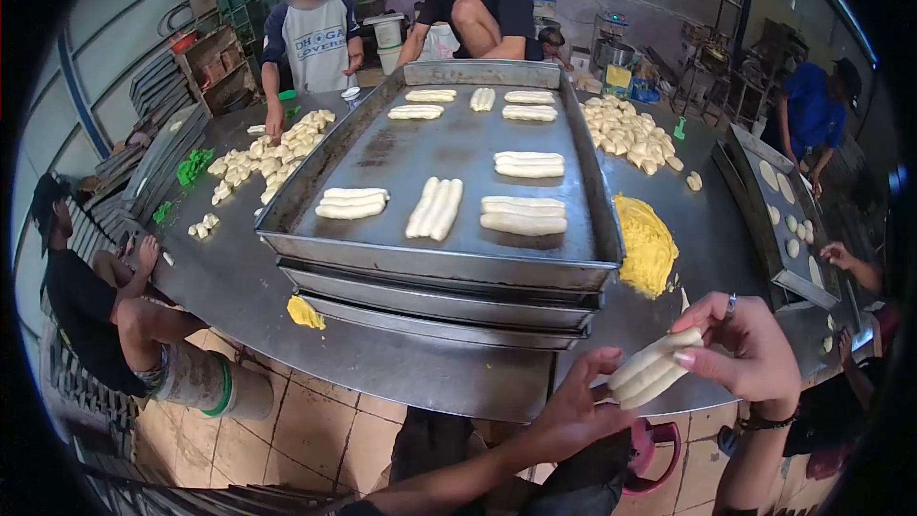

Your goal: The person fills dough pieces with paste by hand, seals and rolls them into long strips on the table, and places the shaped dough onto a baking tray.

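Note:
Between my two hands, over the near table edge, is a piece of dough made of strips lying side by side [651, 370]. My left hand [580, 404] grips its left end between thumb and fingers. At the other end my right hand [743, 352], with a ring on one finger, pinches the dough. In front of them stands a stack of metal trays [439, 284]. Its top tray [382, 158] carries several similar dough pieces, including one nearest the middle [435, 208] and another at the right [523, 216].
A yellow spread-like mass [645, 247] lies right of the trays, a smaller yellow lump [306, 312] to their left. Dough piles [630, 134] flank the stack on the metal table [239, 272]. Co-workers sit around it; another tray [778, 220] holds flat dough at right.

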A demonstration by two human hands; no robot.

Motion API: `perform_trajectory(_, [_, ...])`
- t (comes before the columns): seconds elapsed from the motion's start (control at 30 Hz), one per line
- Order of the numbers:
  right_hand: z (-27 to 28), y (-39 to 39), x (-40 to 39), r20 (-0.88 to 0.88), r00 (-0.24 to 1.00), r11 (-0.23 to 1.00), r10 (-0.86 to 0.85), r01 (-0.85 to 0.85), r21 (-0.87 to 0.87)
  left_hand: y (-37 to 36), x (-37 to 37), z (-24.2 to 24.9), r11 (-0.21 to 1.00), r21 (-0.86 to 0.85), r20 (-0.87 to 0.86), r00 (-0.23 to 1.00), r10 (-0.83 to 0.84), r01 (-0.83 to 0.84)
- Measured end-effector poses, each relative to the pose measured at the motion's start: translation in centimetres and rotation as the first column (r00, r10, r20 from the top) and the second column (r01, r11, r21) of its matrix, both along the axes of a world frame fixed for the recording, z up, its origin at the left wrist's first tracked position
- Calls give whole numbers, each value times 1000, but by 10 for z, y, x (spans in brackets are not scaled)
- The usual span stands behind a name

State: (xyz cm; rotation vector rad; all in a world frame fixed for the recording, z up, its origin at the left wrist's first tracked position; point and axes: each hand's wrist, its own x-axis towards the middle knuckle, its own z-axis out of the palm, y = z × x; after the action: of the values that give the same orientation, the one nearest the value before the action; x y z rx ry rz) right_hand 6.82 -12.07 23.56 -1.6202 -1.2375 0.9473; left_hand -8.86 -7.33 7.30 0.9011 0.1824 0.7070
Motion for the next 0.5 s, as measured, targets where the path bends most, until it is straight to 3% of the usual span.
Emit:
perform_trajectory(0.07, [15, 15, -15, 242, 950, 968, 198, -229, 106, 9, -25, 7, 996, -56, 76, 994, 75, -70])
perform_trajectory(0.13, [28, 34, -32, 334, 920, 964, 203, -248, 97, 20, -53, 25, 993, -46, 3, 994, 107, -107])
perform_trajectory(0.2, [40, 54, -48, 489, 848, 934, 205, -318, 161, 28, -73, 33, 932, 114, -43, 936, 350, -343])
perform_trajectory(0.27, [55, 75, -59, 508, 825, 928, 247, -353, 121, 36, -89, 51, 892, 118, -95, 889, 448, -437])
perform_trajectory(0.33, [68, 99, -65, 339, 892, 939, 298, -339, 66, 45, -105, 56, 813, 183, -120, 808, 577, -553])
perform_trajectory(0.4, [79, 128, -71, 239, 923, 940, 300, -329, 91, 56, -121, 53, 789, 155, -7, 798, 602, -594])
perform_trajectory(0.5, [92, 176, -54, 344, 919, 959, 191, -249, 133, 75, -156, 17, 651, 330, -131, 650, 749, -683])
